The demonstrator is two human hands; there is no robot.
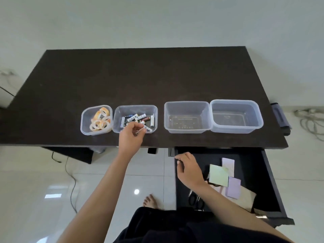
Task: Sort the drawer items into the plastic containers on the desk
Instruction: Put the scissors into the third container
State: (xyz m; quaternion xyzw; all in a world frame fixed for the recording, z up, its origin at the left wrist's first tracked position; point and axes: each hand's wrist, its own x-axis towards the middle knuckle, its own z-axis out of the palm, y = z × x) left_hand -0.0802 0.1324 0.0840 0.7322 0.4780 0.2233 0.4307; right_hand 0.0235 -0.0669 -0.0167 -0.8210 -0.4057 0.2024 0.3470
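Four clear plastic containers stand in a row on the dark desk (140, 76). The leftmost container (85, 127) holds several tape rolls (101, 120). The second container (135, 107) holds several batteries (135, 118). The third container (186, 104) and the fourth container (235, 102) are empty. My left hand (130, 135) hovers at the front rim of the battery container, fingertips pinched on what looks like a pale battery. My right hand (188, 170) hangs over the left edge of the open drawer (273, 181), fingers curled, nothing visible in it.
In the drawer lie a green sticky pad (219, 175), purple pads (234, 187), black scissors (195, 199) and a beige pouch (247, 199). Cables lie on the tiled floor at left (71, 179) and right (308, 120). My bare foot (149, 201) is under the desk edge.
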